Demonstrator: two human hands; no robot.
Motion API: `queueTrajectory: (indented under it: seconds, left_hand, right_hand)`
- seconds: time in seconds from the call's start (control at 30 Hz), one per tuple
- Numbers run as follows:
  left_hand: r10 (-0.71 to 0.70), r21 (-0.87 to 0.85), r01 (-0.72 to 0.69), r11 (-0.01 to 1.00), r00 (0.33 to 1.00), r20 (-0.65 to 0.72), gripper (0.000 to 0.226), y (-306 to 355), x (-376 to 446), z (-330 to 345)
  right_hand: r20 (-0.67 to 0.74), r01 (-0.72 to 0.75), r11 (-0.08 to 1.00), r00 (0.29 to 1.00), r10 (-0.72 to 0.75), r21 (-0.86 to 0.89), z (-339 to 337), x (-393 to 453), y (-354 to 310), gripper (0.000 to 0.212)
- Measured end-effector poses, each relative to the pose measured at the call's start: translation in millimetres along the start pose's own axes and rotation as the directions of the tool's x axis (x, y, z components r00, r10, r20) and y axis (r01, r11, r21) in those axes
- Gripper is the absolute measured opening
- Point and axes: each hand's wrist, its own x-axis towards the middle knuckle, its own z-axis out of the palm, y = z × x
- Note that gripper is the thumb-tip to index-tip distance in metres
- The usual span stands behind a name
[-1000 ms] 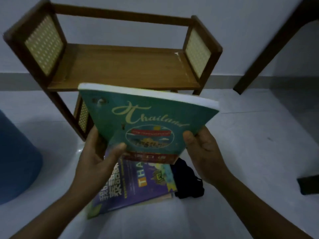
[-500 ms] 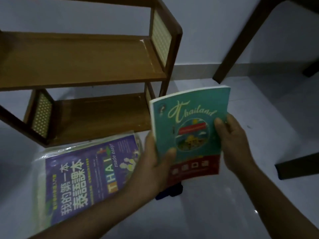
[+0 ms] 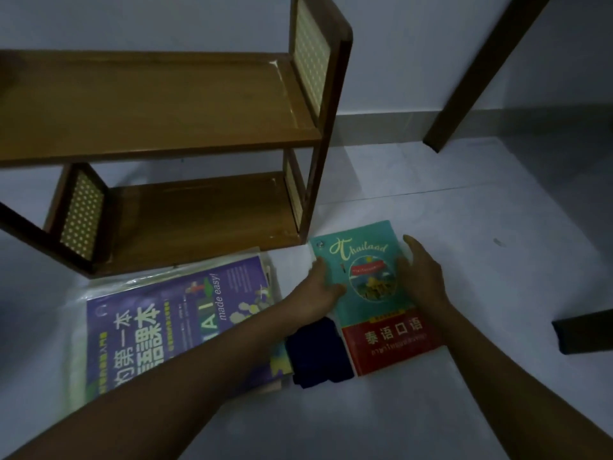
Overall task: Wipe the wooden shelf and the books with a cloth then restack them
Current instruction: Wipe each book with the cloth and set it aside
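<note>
The teal and red Thailand book (image 3: 381, 323) lies flat on the white floor, right of the shelf's foot. My left hand (image 3: 318, 290) rests on its left edge, fingers on the cover. My right hand (image 3: 421, 277) hovers at its right edge with fingers spread. A dark blue cloth (image 3: 318, 353) lies crumpled between this book and a purple Thai language book (image 3: 172, 327), which tops a plastic-wrapped stack on the floor to the left. The wooden two-tier shelf (image 3: 159, 127) with woven side panels stands behind, both boards bare.
A dark wooden table leg (image 3: 481, 71) slants against the wall at upper right. Another dark furniture foot (image 3: 583, 330) pokes in at the right edge. White floor stretches in front and to the right.
The Thailand book went from held up in both hands to lying flat on the floor beside the cloth. My right hand has let go; the view tilted down and right.
</note>
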Motion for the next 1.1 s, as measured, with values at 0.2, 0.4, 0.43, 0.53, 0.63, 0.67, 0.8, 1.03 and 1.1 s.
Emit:
queueTrajectory:
  seconds: [0.2, 0.4, 0.43, 0.53, 0.63, 0.67, 0.8, 1.03, 1.1]
  left_hand:
    - [0.306, 0.660, -0.189, 0.728, 0.950, -0.066, 0.080, -31.3, -97.3, -103.6]
    - [0.201, 0.772, 0.083, 0.630, 0.943, -0.266, 0.095, -93.2, -206.8, -182.3]
    - [0.176, 0.798, 0.099, 0.595, 0.952, -0.249, 0.099, -101.8, -215.2, -186.7]
    - [0.130, 0.847, 0.116, 0.519, 0.968, -0.212, 0.118, -124.8, -235.8, -198.7]
    - [0.139, 0.830, 0.094, 0.549, 0.970, -0.201, 0.128, -131.0, -239.8, -201.1]
    - [0.146, 0.817, 0.090, 0.569, 0.967, -0.208, 0.130, -132.5, -240.1, -202.5]
    - [0.182, 0.803, 0.061, 0.593, 0.961, -0.207, 0.134, -135.7, -239.5, -202.5]
    - [0.150, 0.759, 0.050, 0.649, 0.970, -0.192, 0.135, -136.4, -242.0, -209.9]
    - [0.146, 0.742, 0.053, 0.668, 0.969, -0.200, 0.136, -137.4, -242.0, -207.8]
  right_hand:
    - [0.653, 0.597, 0.789, 0.658, -0.375, -0.148, 58.9, -108.5, -11.9, 0.094]
    - [0.311, 0.590, 0.803, 0.781, -0.542, -0.082, 91.1, -112.6, -3.6, 0.064]
    - [0.221, 0.503, 0.862, 0.836, -0.503, 0.059, 84.4, -107.3, -12.6, 0.053]
    - [0.056, 0.463, 0.835, 0.865, -0.499, 0.297, 77.5, -106.4, -60.5, 0.040]
    - [0.266, 0.555, 0.802, 0.757, -0.597, 0.222, 98.8, -128.3, -98.8, 0.054]
    - [0.351, 0.617, 0.773, 0.698, -0.625, 0.149, 113.6, -138.9, -100.4, 0.059]
    - [0.455, 0.847, 0.527, 0.443, -0.773, 0.069, 161.9, -200.2, -123.5, 0.058]
    - [0.376, 0.861, 0.492, 0.502, -0.779, -0.130, 199.2, -129.4, -171.6, 0.044]
    - [0.282, 0.742, 0.642, 0.669, -0.688, -0.194, 196.5, -110.3, -175.8, 0.048]
